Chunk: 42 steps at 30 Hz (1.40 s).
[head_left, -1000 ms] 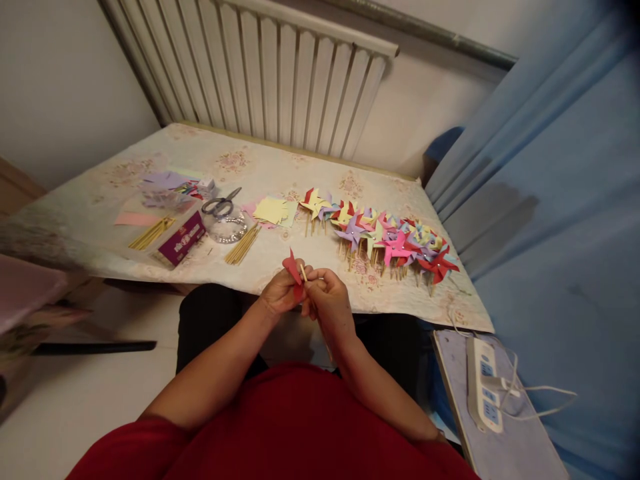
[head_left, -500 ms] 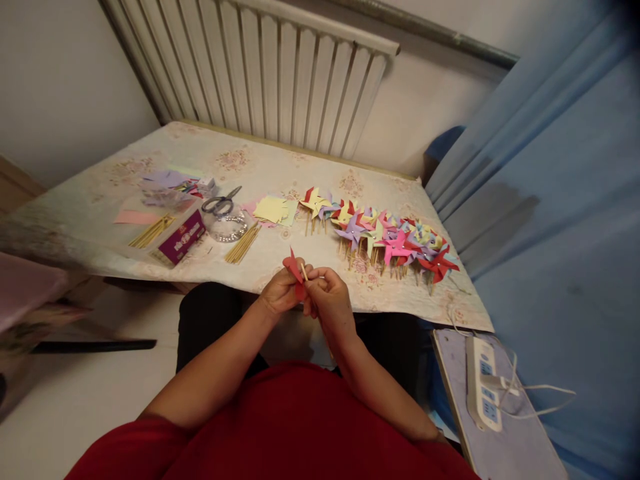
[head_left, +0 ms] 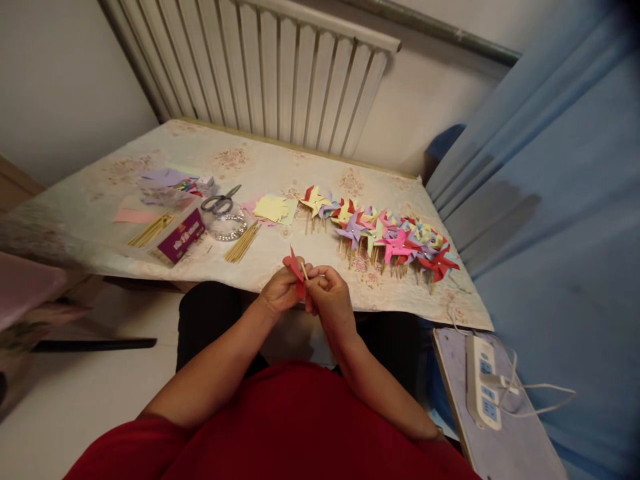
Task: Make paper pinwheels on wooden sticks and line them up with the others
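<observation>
My left hand is closed around a red paper pinwheel, held above the table's front edge. Against the back of the paper, my right hand pinches a thin wooden stick; only its upper end shows, and the rest is hidden by my fingers. The two hands nearly touch. To the right on the table stand several finished paper pinwheels on sticks. Left of my hands lie a bundle of wooden sticks and a clear round dish of shiny pins.
Scissors lie behind the dish. Yellow paper squares sit mid-table, and a box with a purple label holds more sticks at left. A power strip rests on a small stand at right, beside a blue curtain.
Almost nothing differs. Both hands keep the pinwheel and stick in the same place, with only a very slight shift of the fingers and the view.
</observation>
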### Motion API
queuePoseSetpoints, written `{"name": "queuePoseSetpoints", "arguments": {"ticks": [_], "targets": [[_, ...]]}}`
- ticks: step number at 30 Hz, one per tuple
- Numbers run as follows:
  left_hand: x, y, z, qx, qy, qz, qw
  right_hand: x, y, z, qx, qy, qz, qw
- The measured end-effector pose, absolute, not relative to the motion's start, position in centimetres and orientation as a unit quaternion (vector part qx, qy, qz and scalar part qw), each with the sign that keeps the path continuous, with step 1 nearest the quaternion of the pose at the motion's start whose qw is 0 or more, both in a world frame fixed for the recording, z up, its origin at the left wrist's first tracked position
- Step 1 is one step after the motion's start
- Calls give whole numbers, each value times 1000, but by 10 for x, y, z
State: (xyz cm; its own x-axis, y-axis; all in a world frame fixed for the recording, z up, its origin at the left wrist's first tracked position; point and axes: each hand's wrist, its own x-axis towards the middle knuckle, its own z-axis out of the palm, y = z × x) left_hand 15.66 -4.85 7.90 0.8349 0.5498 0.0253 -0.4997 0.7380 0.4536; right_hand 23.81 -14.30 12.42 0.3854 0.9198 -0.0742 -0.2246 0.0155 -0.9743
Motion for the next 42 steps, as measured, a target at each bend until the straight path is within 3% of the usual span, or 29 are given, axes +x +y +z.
{"name": "queuePoseSetpoints", "arguments": {"ticks": [42], "targets": [[155,-45,82,250,98,282,921,243,-136,115,-554,-311,459,621]]}}
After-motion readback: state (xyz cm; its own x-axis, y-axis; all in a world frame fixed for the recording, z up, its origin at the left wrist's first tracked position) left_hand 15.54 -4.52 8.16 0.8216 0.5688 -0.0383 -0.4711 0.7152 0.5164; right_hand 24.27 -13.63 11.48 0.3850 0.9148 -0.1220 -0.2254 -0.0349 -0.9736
